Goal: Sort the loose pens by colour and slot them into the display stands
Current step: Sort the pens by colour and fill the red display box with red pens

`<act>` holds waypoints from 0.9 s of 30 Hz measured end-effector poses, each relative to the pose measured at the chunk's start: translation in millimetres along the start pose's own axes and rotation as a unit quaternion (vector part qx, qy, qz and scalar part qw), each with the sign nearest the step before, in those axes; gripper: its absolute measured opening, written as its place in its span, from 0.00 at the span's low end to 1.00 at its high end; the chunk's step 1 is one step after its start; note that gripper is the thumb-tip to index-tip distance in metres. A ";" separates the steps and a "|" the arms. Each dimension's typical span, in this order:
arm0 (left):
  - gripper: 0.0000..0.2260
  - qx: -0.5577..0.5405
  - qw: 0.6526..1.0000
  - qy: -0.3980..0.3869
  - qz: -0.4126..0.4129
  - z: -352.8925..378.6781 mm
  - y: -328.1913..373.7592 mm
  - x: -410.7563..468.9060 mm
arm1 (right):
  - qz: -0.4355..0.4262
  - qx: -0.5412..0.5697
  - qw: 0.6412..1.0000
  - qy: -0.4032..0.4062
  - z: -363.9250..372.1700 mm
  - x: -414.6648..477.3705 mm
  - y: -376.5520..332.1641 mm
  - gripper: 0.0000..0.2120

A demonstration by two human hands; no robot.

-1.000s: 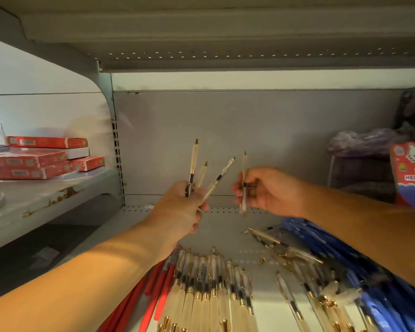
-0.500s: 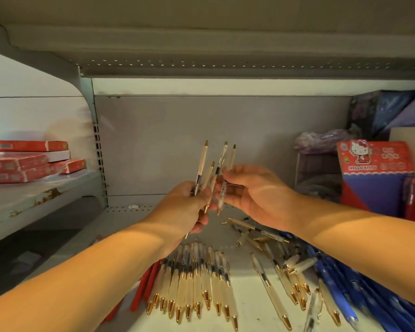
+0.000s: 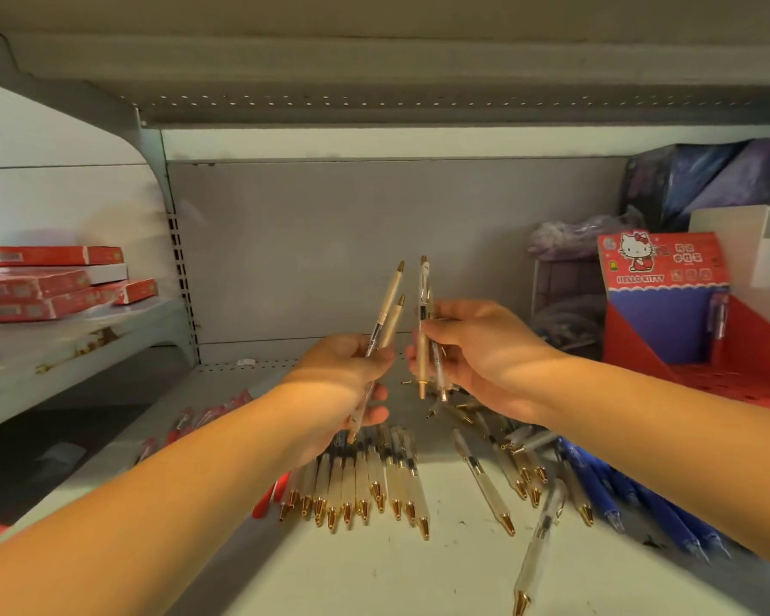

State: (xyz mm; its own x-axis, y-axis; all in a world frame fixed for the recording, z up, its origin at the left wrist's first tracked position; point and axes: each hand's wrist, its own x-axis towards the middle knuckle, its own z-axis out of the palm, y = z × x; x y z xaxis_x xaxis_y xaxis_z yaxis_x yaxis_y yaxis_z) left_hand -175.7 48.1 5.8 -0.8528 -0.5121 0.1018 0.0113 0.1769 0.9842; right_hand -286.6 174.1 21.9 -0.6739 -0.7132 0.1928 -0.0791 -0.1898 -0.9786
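Pens (image 3: 388,300) in left hand (image 3: 343,377), right hand (image 3: 479,349)

Red boxes (image 3: 50,282) stacked on side shelf (image 3: 130,324) (left) — dark box (image 3: 703,180) back right.

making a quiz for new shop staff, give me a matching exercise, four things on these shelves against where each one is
Things:
1 red pens
2 blue pens
3 red boxes
4 hello kitty stand

Places:
A standing, back right
B stacked, far left
C lying, front right
D lying, front left

Pairs: 1-D, 2-C, 3-B, 4-A
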 end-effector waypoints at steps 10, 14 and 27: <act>0.06 -0.052 0.997 -0.055 -0.009 6.9 -3.9 -9.8 | 0.005 -0.015 1.000 0.026 2.2 -5.8 10.9 0.03; 0.07 -0.084 0.995 -0.051 -0.012 8.5 -2.1 -10.2 | -0.009 -0.016 1.000 0.020 -0.2 -6.8 9.6 0.03; 0.11 -0.104 0.991 -0.054 -0.069 0.2 3.5 -10.4 | -0.464 -0.462 0.755 -0.019 -8.9 -17.0 -5.5 0.09</act>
State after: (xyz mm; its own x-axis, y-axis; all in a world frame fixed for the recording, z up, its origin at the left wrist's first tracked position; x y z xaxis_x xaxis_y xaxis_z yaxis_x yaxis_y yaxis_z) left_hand -166.9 54.3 8.1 -0.9041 -0.4253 -0.0416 -0.0122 -0.0715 0.9974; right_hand -281.3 193.2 23.4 0.0065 -0.5846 0.8113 -0.9956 -0.0793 -0.0492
